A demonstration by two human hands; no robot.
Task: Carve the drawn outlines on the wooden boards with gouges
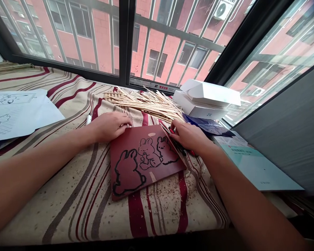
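Bending the fingers of my left hand [110,126] and right hand [188,135] at the board's [157,168] edges, pinch unclear, I see it on the cloth [89,181], long axis left-to-right, drawn ears windowward.

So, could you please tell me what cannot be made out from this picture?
Head view, throughout:
Small red-and-black items: partly hidden by the right hand, so its exact grip is unclear.
White paper sheets with line drawings: cut off by the left edge.
Fine print on the pale teal book: too small.
Inside of the white cardboard box: hidden by its walls.
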